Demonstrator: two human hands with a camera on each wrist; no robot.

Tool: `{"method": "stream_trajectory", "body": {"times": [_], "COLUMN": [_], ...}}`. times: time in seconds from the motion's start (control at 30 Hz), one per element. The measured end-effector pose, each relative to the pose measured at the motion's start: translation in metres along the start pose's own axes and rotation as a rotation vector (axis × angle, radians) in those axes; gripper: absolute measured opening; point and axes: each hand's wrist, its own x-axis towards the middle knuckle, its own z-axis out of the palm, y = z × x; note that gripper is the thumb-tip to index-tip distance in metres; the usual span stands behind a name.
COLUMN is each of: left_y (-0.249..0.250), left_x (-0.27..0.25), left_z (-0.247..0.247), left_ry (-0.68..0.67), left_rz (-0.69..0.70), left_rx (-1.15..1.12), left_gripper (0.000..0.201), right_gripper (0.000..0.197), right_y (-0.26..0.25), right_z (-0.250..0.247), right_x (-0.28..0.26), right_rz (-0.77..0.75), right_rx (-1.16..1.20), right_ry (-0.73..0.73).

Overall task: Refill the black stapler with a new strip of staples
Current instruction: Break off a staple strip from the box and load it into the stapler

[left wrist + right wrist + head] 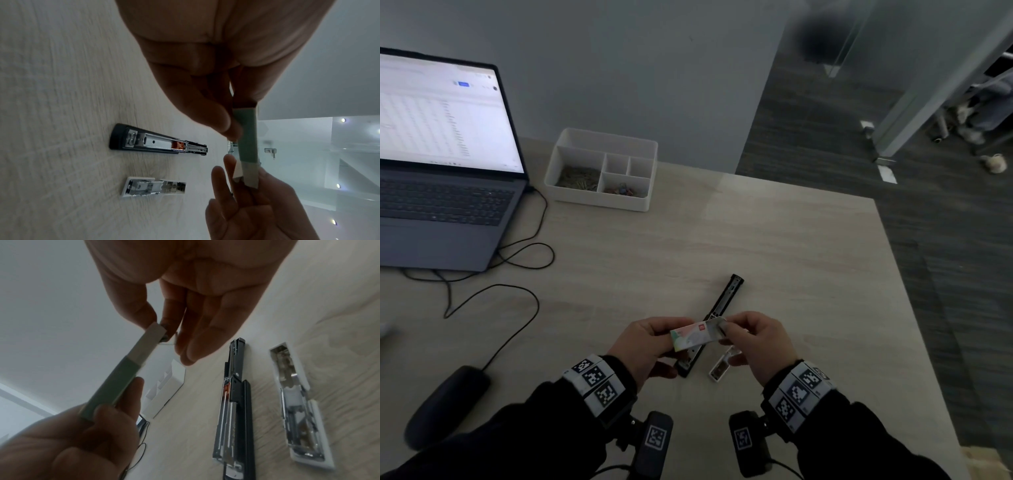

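Observation:
The black stapler (717, 315) lies folded open flat on the table, its metal staple channel facing up, also seen in the wrist views (158, 142) (236, 410). Just above its near end I hold a small colourful staple box (695, 337). My left hand (654, 337) grips the green sleeve (247, 129). My right hand (743, 337) pinches the pale inner end (153, 335) that sticks out of the sleeve, thumb against forefinger. No staple strip is visible. A white stapler (722, 366) lies open beside the black one, to its right (298, 402).
An open laptop (441, 164) stands at the far left, with cables (517, 260) trailing to a black mouse (445, 401). A white divided organizer (602, 171) with small clips sits at the back. The table's right edge (893, 274) drops to dark floor.

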Motion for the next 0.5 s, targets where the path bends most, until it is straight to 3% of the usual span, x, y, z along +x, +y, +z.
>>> {"method": "stream_trajectory", "body": {"times": [0.23, 0.5], "left_y": [-0.0006, -0.0011], "left_x": [0.0024, 0.0019], "left_z": [-0.0014, -0.0013], "left_ry": [0.012, 0.023], "left_rz": [-0.013, -0.009], "left_rx": [-0.073, -0.058], "left_gripper": [0.026, 0.024], "right_gripper": [0.016, 0.016], "right_y": [-0.0031, -0.0062], "right_z": [-0.0046, -0.0031], "right_x": [0.0037, 0.0034], "right_rz": [0.137, 0.141], "right_rx": [0.473, 0.497], "right_ry": [-0.033, -0.028]}}
